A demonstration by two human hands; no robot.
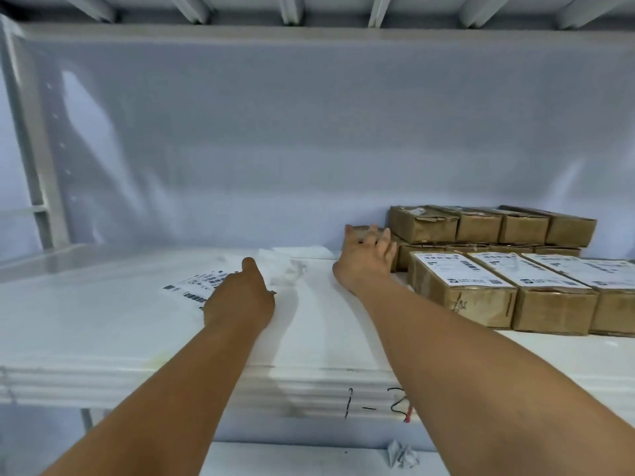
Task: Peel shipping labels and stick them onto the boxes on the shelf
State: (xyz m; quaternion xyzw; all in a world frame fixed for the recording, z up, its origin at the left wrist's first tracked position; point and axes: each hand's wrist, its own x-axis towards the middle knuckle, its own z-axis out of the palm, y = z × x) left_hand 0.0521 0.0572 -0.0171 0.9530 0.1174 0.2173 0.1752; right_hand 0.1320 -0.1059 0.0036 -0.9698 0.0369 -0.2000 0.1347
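Two bare forearms reach onto a white shelf (pixel 103 338). Left of its middle a sheet of shipping labels (pixel 192 286) lies flat, its visible length running roughly along the front edge and angling slightly toward the back at its right end. There the left hand (pixel 240 300) rests on it, one digit pointing at the back wall; whether the hidden fingers pinch the sheet cannot be told. Crumpled white paper (pixel 281 269) lies just beyond. The right hand (pixel 366 266), well apart from the left, spreads its fingers (pixel 386 238) over a brown box (pixel 360 230) near the back edge. Right of it, stacked boxes (pixel 481 225) sit two high toward the back right corner, and three labelled boxes (pixel 460 290) stand side by side in front, long axes running front to back, angled back-left
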